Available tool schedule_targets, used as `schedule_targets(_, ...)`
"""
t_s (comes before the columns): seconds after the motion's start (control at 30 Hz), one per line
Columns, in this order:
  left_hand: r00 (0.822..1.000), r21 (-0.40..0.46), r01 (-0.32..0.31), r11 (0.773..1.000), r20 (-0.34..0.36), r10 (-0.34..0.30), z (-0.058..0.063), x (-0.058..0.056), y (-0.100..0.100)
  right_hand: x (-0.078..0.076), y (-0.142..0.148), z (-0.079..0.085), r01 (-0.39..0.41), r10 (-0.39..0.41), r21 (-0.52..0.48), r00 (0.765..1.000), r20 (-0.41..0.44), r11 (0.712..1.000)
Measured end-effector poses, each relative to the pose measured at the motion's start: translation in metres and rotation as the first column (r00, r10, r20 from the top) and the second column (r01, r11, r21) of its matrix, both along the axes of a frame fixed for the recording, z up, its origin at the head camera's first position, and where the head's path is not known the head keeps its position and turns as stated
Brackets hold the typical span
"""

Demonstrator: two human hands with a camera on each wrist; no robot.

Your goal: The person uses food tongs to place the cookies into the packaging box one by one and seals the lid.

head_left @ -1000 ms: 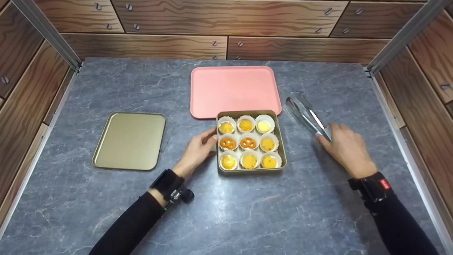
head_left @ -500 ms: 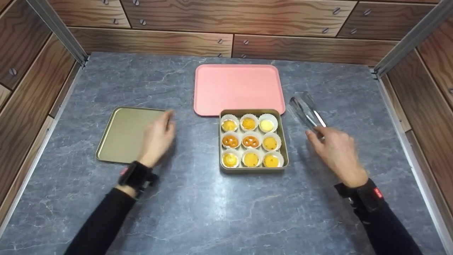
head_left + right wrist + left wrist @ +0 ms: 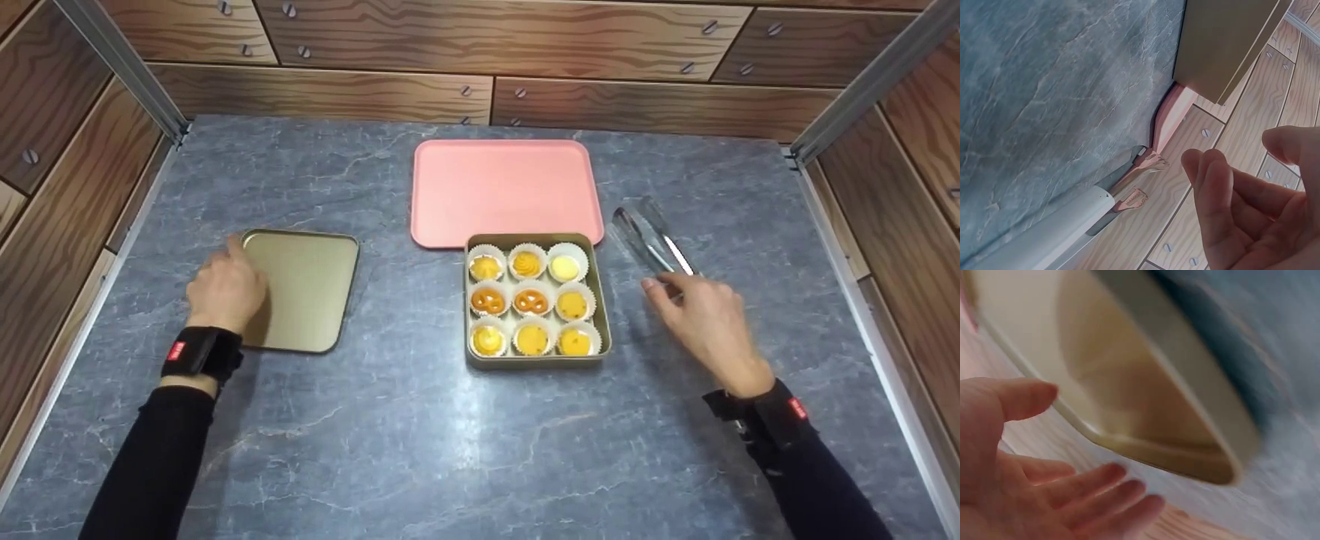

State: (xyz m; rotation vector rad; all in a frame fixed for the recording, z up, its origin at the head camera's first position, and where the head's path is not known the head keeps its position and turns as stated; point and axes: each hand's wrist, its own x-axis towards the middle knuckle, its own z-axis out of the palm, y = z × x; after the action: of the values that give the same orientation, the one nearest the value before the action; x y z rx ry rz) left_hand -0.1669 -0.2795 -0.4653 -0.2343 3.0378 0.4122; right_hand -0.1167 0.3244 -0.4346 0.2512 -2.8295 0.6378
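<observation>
A gold square tin lid [image 3: 311, 292] lies inner side up on the left of the tabletop. My left hand [image 3: 225, 292] is at its left edge; in the left wrist view the fingers [image 3: 1095, 486] are spread and relaxed, with the thumb near the rim. Over the handle end of the metal tongs [image 3: 646, 238] hovers my right hand [image 3: 712, 326]. Its fingers curl loosely with nothing between them, apart from the tongs in the right wrist view. In the middle stands a gold square tin [image 3: 536, 363] holding several small yellow and orange pastries in white paper cups.
A pink tray [image 3: 502, 187] lies behind the tin, whose back edge meets the tray's front edge. Wood-patterned panels [image 3: 375, 94] enclose the grey marbled tabletop [image 3: 405, 442] at the back and sides.
My left hand has left the tin's left side and crossed over to the far edge of the lid. My right hand has let go of the tongs and shifted slightly left.
</observation>
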Motion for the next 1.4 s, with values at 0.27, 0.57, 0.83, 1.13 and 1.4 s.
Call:
schedule_targets(0.27, 0.998, -0.028, 0.016, 0.999, 0.061, -0.014, -0.004, -0.006, -0.022, -0.001, -0.004, 0.006, 0.006, -0.006, -0.019, 1.000, -0.019, 1.000)
schedule_targets(0.57, 0.969, 0.374, 0.022, 0.927, 0.220, -0.111, 0.013, -0.010, -0.051, -0.003, -0.006, 0.015, -0.008, 0.005, -0.055, 0.999, -0.050, 0.998)
schedule_targets(0.83, 0.954, 0.823, -0.179, 0.539, 0.280, -0.111, 0.037, -0.002, -0.047, 0.000, -0.011, 0.024, 0.000, 0.006, -0.145, 0.999, 0.039, 0.989)
schedule_targets(1.13, 0.999, 0.910, -0.038, 0.413, 0.045, -0.007, 0.059, 0.005, 0.015, 0.002, -0.024, 0.029, -0.032, 0.041, -0.184, 0.998, 0.045, 0.982)
schedule_targets(1.4, 0.983, 0.881, 0.173, 0.441, -0.182, -0.021, 0.079, 0.008, 0.076, 0.007, -0.046, 0.037, -0.122, 0.212, -0.475, 0.967, 0.141, 0.872)
